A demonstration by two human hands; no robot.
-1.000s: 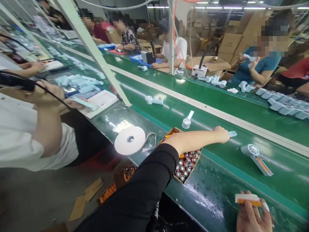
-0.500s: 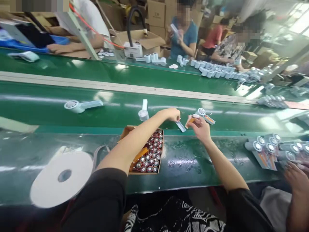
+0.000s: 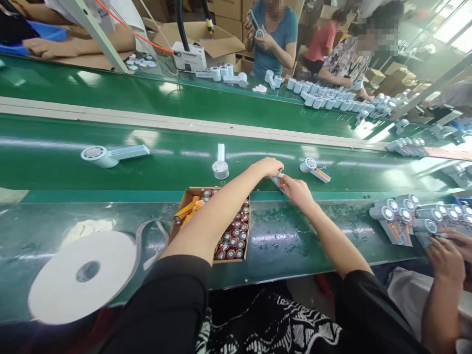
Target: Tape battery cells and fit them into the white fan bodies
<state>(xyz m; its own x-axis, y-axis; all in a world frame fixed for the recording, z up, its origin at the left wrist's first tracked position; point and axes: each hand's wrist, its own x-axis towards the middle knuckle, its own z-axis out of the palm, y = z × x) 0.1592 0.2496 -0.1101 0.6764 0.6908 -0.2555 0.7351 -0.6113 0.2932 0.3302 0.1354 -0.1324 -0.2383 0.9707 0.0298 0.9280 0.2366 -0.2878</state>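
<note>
Both hands meet just beyond the battery box (image 3: 221, 223): left hand (image 3: 271, 167) and right hand (image 3: 297, 191) pinching one small orange-and-blue part (image 3: 279, 181). Assembly unfinished; box mostly full.

Both hands meet just beyond the battery box (image 3: 228, 236); left hand (image 3: 271, 167) and right hand (image 3: 297, 191) pinch a small pale part (image 3: 279, 181) together; a fan housing (image 3: 314, 169) lies just right of them on the belt (image 3: 110, 172).

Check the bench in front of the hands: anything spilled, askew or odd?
Nothing spilled. The box of batteries sits upright, though a few orange cells at its left corner lie loose across the rest. The tape roll trails a slack tail. Both hands meet over a small part at the belt edge.
</note>
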